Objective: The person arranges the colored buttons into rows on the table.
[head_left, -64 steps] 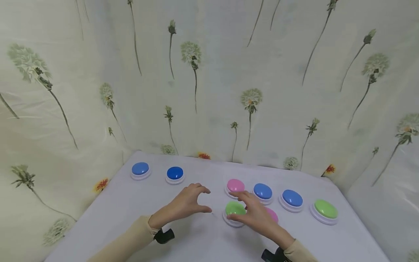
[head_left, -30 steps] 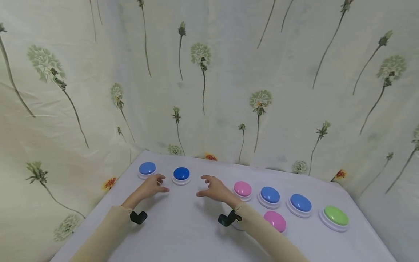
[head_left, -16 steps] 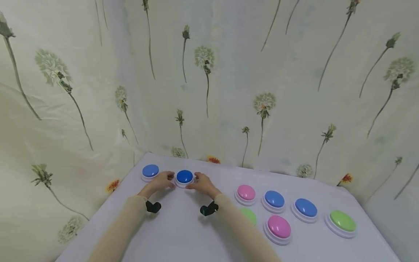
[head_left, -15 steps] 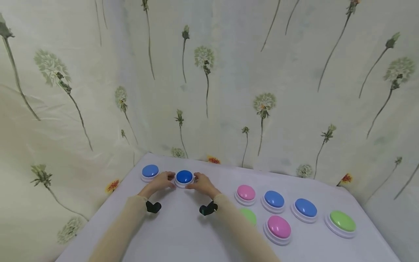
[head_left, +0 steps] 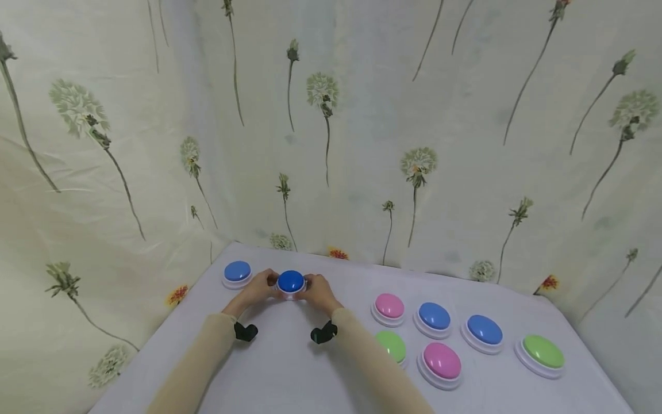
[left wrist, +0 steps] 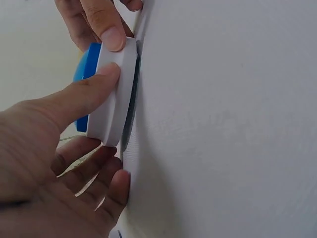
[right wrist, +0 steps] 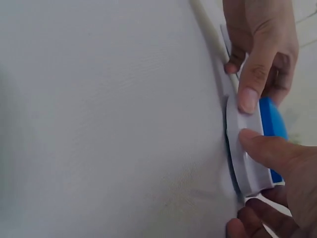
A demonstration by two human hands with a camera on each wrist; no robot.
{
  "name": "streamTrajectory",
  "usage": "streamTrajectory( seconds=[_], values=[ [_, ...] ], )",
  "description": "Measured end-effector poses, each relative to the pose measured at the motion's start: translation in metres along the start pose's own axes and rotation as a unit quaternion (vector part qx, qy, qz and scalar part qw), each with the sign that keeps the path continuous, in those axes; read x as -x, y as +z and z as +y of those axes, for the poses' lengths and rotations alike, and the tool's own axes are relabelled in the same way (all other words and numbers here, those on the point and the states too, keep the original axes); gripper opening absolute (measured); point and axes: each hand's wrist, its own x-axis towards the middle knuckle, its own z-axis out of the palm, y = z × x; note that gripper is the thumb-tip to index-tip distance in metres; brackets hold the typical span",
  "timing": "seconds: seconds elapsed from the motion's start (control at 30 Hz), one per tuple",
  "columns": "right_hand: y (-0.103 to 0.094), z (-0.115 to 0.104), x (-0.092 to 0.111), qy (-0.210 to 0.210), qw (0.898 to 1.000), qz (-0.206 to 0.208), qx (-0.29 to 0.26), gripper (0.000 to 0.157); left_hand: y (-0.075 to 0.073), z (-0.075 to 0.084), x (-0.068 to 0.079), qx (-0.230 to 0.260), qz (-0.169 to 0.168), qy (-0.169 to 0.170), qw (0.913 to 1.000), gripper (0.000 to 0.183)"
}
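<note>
A dark blue push button [head_left: 291,280] with a white round base is held between both hands near the back left of the table. My left hand [head_left: 257,292] grips its left side, thumb on the white rim. From the right, my right hand [head_left: 320,294] grips the base in the same way. In the left wrist view the two thumbs press the white base [left wrist: 111,106] close together, with a dark underside showing near the cloth. The right wrist view has the blue cap [right wrist: 273,121] facing away from the table, and fingers curled around the far side.
A lighter blue button [head_left: 237,272] stands just left of my left hand. To the right are pink [head_left: 389,306], blue [head_left: 434,317] and green [head_left: 543,352] buttons, several in all. A flower-printed curtain [head_left: 357,144] hangs behind the white tabletop [head_left: 279,368].
Both hands have moved left and away from the green and pink buttons to the dark blue one. Their fingers, apart around it half a second ago, now grip its base.
</note>
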Motion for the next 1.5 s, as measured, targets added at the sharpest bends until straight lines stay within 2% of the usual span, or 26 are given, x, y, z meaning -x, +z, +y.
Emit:
streamTrajectory(
  seconds=[0.17,0.37,0.57,0.73,0.9,1.07,1.23,1.5],
  values=[
    [-0.009,0.002,0.01,-0.009,1.0,-0.005,-0.009,0.057,0.001,0.011,0.006,-0.002,-0.007,0.019,0.9998,0.06],
    [-0.037,0.002,0.031,-0.055,0.998,-0.008,0.011,0.056,0.003,0.036,0.02,0.0,-0.026,0.045,0.9987,0.057],
    [-0.064,0.001,0.07,-0.073,0.997,-0.004,-0.001,0.059,0.014,0.074,0.048,-0.02,-0.042,0.071,0.9964,0.057],
    [-0.082,0.0,0.117,-0.063,0.998,0.009,-0.026,0.065,0.03,0.104,0.081,-0.029,-0.044,0.109,0.9927,0.057],
    [-0.09,0.0,0.158,-0.078,0.996,0.022,-0.021,0.063,0.047,0.124,0.113,-0.034,-0.041,0.124,0.9908,0.058],
    [-0.099,0.0,0.183,-0.095,0.994,0.044,-0.014,0.059,0.058,0.141,0.13,-0.037,-0.04,0.134,0.9896,0.057],
    [-0.118,0.003,0.212,-0.064,0.996,0.061,-0.009,0.062,0.075,0.163,0.139,-0.042,-0.055,0.15,0.9863,0.057],
    [-0.148,0.02,0.266,0.022,0.995,0.099,0.006,0.059,0.119,0.198,0.148,-0.05,-0.101,0.187,0.976,0.056]
  ],
)
